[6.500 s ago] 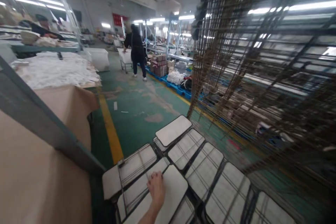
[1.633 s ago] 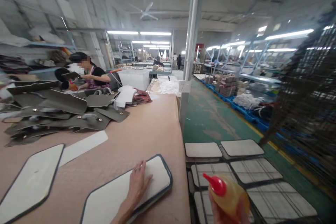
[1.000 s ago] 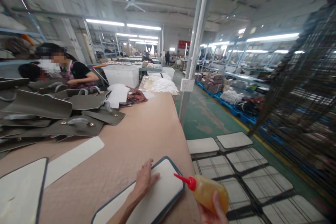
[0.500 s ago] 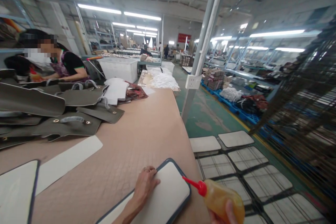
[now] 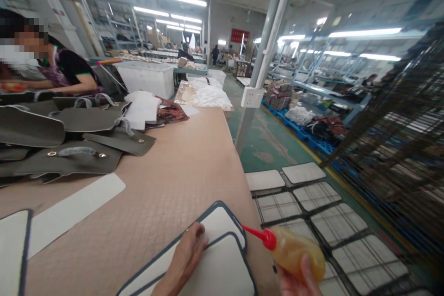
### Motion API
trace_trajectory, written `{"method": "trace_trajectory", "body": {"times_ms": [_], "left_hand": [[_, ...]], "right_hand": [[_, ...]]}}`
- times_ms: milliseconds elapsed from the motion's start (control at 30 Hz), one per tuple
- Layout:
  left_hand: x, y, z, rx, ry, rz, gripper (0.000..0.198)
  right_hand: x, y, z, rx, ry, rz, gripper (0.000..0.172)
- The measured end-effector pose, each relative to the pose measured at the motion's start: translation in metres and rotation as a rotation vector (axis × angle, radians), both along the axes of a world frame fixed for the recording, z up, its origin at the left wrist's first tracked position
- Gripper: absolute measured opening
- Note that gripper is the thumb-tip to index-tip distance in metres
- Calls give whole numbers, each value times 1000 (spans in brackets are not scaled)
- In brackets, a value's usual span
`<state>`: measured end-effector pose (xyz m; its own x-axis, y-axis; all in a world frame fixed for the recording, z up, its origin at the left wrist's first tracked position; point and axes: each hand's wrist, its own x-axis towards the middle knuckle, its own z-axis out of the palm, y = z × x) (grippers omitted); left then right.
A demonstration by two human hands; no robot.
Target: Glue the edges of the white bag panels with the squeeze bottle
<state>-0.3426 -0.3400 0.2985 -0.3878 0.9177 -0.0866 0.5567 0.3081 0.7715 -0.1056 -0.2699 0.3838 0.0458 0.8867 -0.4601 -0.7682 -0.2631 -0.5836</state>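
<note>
My right hand (image 5: 300, 282) is wrapped round a soft plastic squeeze bottle (image 5: 298, 252) of yellowish liquid with a long red nozzle. The nozzle tip is at the right edge of a white panel (image 5: 217, 219) with rounded corners and a dark border. A second white panel (image 5: 222, 266), also dark-edged, overlaps it on the near side. My left hand (image 5: 185, 259) has its fingers curled and closed at the far edge of this upper panel. A shiny wet-looking line shows on the lower panel's border near the nozzle.
Dark grey bag pieces with handles (image 5: 72, 157) are piled at the left. A white strip (image 5: 79, 212) and another dark-edged panel (image 5: 12, 254) lie on the table (image 5: 173, 162). A metal post (image 5: 263, 55) stands beyond its right edge. Panels (image 5: 315, 215) rest beside it. A co-worker (image 5: 69, 69) sits at left.
The upper panel has shifted toward me, uncovering the far part of the panel beneath. My left hand moved slightly nearer with it. The bottle's nozzle stays by the right edge; the view turned slightly.
</note>
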Motion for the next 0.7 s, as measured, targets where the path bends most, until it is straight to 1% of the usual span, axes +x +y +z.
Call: {"method": "trace_trajectory", "body": {"times_ms": [33, 100, 167, 233, 267, 333, 433, 467, 533, 700], "left_hand": [[5, 0, 3, -10, 52, 0, 32], [15, 5, 12, -96, 178, -54, 41], [24, 13, 21, -235, 286, -117, 41], [31, 17, 26, -329, 356, -124, 37], [34, 17, 26, -346, 377, -116, 36], [41, 13, 24, -352, 398, -93, 40], [53, -1, 17, -387, 408, -65, 58], [57, -6, 15, -411, 408, -71, 64], [64, -14, 14, -458, 404, -106, 70], [75, -26, 19, -525, 383, -173, 79]], "right_hand": [[3, 2, -2, -13, 13, -2, 33], [10, 6, -8, -51, 53, -1, 43], [16, 8, -12, -81, 80, 9, 49], [21, 8, -14, -84, 82, 10, 51], [24, 6, -14, -86, 85, 6, 52], [28, 3, -14, -97, 97, -17, 56], [35, -2, -14, -110, 98, -54, 61], [37, -3, -14, -115, 94, -61, 63], [40, -6, -12, -114, 90, -64, 66], [44, -13, -5, -92, 72, -64, 65]]}}
